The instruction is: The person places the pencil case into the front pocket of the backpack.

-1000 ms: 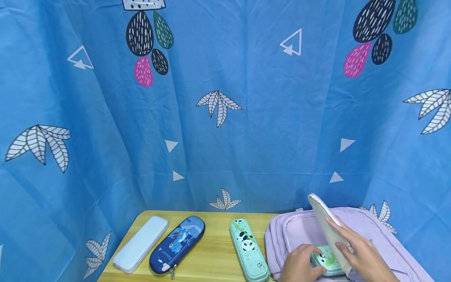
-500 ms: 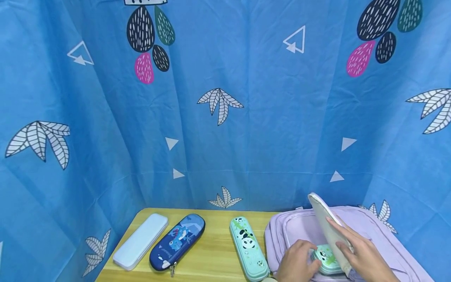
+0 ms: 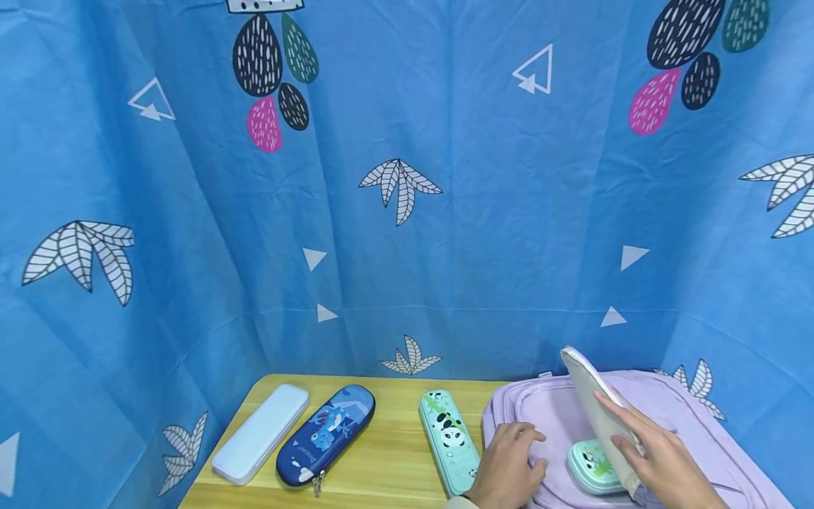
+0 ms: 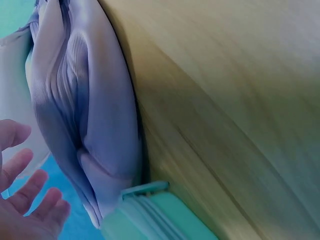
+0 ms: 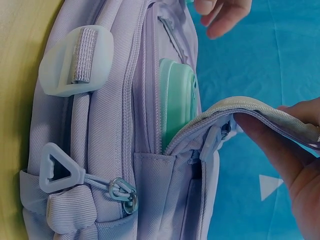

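A lilac backpack (image 3: 547, 410) lies on the table at the right. Its front pocket flap (image 3: 596, 406), pale on the inside, is pulled up by my right hand (image 3: 664, 456), which pinches its edge between thumb and fingers. Inside the pocket sits a mint green pencil case (image 3: 588, 466) with a panda print, partly covered by the flap. In the right wrist view this case (image 5: 175, 100) shows between the pocket's zipper edges. My left hand (image 3: 509, 463) is apart from the case, over the backpack's left side, its fingers loosely bent and holding nothing.
A second mint panda pencil case (image 3: 445, 435) lies just left of the backpack, beneath my left wrist. Farther left are a navy dinosaur pencil case (image 3: 327, 435) and a pale blue case (image 3: 261, 435). A blue patterned curtain (image 3: 407, 268) surrounds the table.
My left hand has let go of the mint pencil case in the pocket and moved left, away from it. My right hand keeps the flap raised.
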